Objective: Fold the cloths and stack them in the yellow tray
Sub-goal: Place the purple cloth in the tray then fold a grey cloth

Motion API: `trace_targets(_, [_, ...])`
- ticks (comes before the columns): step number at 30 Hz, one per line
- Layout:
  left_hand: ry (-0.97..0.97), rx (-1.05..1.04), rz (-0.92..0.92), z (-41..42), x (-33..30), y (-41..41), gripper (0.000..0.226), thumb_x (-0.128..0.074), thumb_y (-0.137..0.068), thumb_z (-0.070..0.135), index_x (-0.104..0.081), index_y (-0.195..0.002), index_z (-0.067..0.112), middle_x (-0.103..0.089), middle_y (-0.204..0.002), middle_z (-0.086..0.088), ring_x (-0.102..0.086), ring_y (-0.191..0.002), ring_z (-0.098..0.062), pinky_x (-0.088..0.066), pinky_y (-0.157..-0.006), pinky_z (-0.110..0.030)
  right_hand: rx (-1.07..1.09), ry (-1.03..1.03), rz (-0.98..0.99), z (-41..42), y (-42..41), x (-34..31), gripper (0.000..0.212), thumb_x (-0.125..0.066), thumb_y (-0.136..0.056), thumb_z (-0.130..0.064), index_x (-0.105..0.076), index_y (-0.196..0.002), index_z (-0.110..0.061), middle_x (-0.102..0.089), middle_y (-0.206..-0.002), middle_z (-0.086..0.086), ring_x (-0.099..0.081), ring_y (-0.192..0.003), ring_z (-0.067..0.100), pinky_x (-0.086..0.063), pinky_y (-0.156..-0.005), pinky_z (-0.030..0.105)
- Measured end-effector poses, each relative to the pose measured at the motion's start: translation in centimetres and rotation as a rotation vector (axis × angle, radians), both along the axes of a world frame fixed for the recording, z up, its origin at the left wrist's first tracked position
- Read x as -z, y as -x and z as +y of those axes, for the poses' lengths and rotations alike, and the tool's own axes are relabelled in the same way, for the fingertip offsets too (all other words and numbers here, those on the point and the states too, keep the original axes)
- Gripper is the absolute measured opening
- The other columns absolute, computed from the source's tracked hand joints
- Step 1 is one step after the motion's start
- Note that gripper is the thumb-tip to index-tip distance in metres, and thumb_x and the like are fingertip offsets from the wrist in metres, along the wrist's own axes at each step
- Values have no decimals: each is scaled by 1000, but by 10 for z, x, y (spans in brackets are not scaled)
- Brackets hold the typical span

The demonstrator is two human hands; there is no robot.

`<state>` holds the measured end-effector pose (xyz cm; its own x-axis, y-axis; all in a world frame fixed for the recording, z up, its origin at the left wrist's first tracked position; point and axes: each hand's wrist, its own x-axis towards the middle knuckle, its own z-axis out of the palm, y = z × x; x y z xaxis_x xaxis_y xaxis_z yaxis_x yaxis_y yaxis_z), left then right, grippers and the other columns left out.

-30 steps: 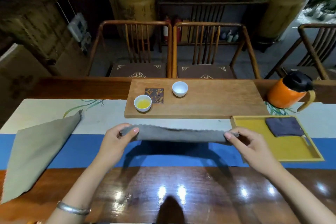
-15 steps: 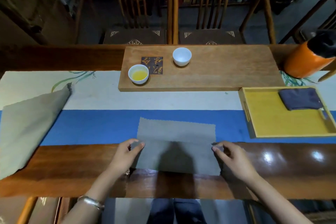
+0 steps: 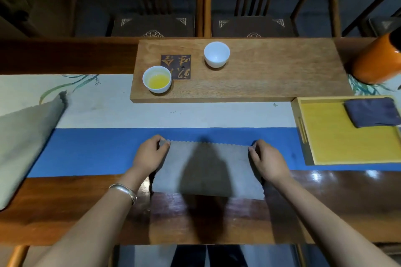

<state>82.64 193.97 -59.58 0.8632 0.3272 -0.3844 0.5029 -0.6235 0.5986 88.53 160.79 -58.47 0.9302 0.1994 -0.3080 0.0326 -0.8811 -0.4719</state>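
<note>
Dark square plaque [image 3: 175,67] on wooden board [image 3: 271,76]: gold brush-style characters, seen upside down, not legible.
Chair cushions [image 3: 153,26]: gold corner and centre ornaments only, no lettering.
Orange flask [image 3: 377,60]: no label visible.
Yellow tray [image 3: 347,147]: no markings.
Runner [image 3: 108,151]: painted leaf motif, no text.
Readable text overall: none.

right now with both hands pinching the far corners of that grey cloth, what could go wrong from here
1. The grey rectangular cloth overhangs the blue runner onto glossy wood, so the left hand and right hand may drag it askew while folding.
2. The yellow wooden tray already holds a dark folded cloth in its far corner; a careless drop could miss that stack.
</note>
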Motion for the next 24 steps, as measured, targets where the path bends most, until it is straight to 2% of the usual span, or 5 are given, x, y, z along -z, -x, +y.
trace_targets(9, [-48, 3, 35, 9, 2, -5, 17, -50, -94, 37, -47, -83, 25, -56, -57, 3, -53, -55, -15, -36, -49, -31, 139, 7, -69, 1, 7, 7, 20, -49, -95, -29, -32, -92, -19, -51, -74, 4, -47, -59, 26, -30, -49, 30])
trace_targets(14, [-12, -55, -18, 22, -10, 14, 10, -53, -94, 32, -49, -93, 23, -67, -74, 5, -65, -63, -11, -48, -60, -30, 119, -89, -153, -13, 25, -6, 16, -49, -94, -33, -36, -90, -25, -55, -78, -3, -49, -63, 18, -35, -53, 30])
trace_targets(18, [-79, 142, -137, 20, -33, 52, 12, -63, -86, 37, -51, -87, 34, -58, -77, 13, -57, -72, -2, -45, -60, -23, -155, -112, -63, -29, 61, -22, 18, -54, -89, -44, -37, -92, -38, -49, -83, -18, -48, -74, 0, -36, -57, 20])
trace_targets(21, [-4, 392, -114, 7, -41, 87, 16, -69, -80, 39, -56, -89, 35, -57, -87, 18, -56, -86, 1, -42, -72, -13, -317, -46, -8, -38, 89, -23, 29, -60, -84, -47, -46, -104, -32, -47, -97, -13, -45, -89, 3, -39, -69, 21])
trace_targets(24, [-66, 522, -58, -2, -32, 113, 25, -70, -81, 30, -61, -105, 31, -56, -107, 18, -52, -103, 0, -40, -85, -14, -312, 16, 24, -40, 103, -19, 35, -60, -84, -39, -50, -114, -24, -47, -107, -7, -47, -100, 10, -46, -80, 27])
